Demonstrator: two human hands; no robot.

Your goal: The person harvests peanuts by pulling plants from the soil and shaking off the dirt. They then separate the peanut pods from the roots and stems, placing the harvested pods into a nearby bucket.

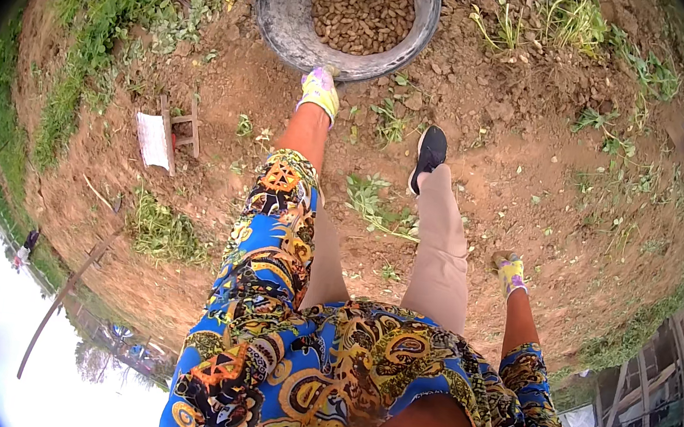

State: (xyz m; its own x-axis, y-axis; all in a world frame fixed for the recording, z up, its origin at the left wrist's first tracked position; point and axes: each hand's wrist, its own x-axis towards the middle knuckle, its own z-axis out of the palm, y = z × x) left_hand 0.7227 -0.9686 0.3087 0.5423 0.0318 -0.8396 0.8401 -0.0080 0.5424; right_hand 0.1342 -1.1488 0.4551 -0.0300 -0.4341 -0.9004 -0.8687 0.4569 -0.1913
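My left hand [320, 90], in a yellow and purple patterned glove, grips the near rim of a wide grey-black tub [285, 21]. Inside the tub lies a heap of unshelled peanuts [364, 11]. Out to the right, my right hand [510, 271] wears a matching glove with soiled fingertips and hangs away from the tub; its fingers are partly turned from view, and whether they hold anything does not show.
A small wooden stool [167, 134] lies on its side at the left. Uprooted plants [375, 205] are scattered over bare soil near my dark shoe [431, 157]. A long wooden pole [66, 295] stretches at the lower left. Green plants [104, 11] grow at the upper left.
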